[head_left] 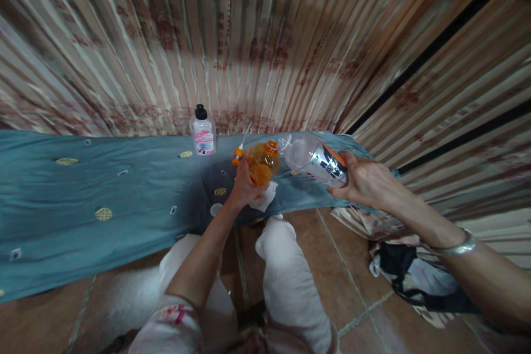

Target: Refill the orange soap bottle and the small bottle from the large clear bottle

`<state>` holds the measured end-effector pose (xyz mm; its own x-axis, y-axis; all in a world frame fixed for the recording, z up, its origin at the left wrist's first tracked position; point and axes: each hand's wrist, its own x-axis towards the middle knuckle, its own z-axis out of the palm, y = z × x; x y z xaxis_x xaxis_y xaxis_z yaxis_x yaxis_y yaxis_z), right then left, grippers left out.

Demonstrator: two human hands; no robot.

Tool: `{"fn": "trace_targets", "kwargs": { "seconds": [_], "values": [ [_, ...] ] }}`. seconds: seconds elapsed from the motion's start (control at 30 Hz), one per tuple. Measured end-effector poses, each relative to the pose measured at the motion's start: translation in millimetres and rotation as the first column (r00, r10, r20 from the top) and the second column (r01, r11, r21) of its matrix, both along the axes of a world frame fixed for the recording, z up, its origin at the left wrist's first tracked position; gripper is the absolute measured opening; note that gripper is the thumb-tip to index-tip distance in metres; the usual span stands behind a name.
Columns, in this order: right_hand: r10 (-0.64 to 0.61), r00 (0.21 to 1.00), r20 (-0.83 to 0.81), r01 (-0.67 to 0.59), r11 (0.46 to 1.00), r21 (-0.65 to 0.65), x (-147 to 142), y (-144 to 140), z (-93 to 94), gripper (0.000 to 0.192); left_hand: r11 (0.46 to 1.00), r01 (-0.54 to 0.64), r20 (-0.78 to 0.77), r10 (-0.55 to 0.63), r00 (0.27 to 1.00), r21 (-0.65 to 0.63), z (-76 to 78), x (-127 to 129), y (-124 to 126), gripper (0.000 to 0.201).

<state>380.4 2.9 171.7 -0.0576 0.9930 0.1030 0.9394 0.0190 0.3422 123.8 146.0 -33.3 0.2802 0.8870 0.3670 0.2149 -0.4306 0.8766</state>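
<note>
Striped curtain (290, 38), beige and brown with faded reddish motifs, hangs in folds across the whole far side, beyond the fingers; a broad shadow crosses its upper part. To the right of the fingers, dark bars (435, 50) run diagonally across more of the same fabric. Blue-grey cloth (83, 204), dotted with small yellow and white patterns, covers a low surface that stretches left from under the fingers to the frame edge. Nearer than the fingers, a terracotta tile floor (332, 265) with pale grout lines. Light is dim and even, with a darker patch on the cloth just left of the fingers.
</note>
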Motion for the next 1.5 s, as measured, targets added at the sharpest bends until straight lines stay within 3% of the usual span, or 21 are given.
{"fn": "trace_targets", "kwargs": {
  "seconds": [0.37,0.77,0.93,1.5],
  "values": [
    [-0.023,0.999,-0.043,0.023,1.000,-0.009,-0.7,-0.5,-0.1,0.065,1.000,0.002,-0.008,-0.002,1.000,0.021,-2.7,0.2,1.0,0.118],
    [0.080,0.997,-0.009,-0.079,0.995,0.068,12.9,0.1,-14.5,0.105,1.000,-0.002,-0.060,0.001,0.998,-0.023,4.6,-1.3,-1.9,0.117],
    [0.084,0.994,-0.069,-0.084,0.996,0.003,14.6,0.4,-9.8,0.105,1.000,-0.016,-0.060,0.016,0.998,-0.006,5.0,-0.6,-1.8,0.115],
    [0.110,0.991,-0.071,-0.110,0.994,-0.001,15.6,1.3,-8.4,0.101,1.000,0.004,-0.010,-0.004,1.000,0.028,-0.4,-0.3,-0.4,0.118]
  ]
}}
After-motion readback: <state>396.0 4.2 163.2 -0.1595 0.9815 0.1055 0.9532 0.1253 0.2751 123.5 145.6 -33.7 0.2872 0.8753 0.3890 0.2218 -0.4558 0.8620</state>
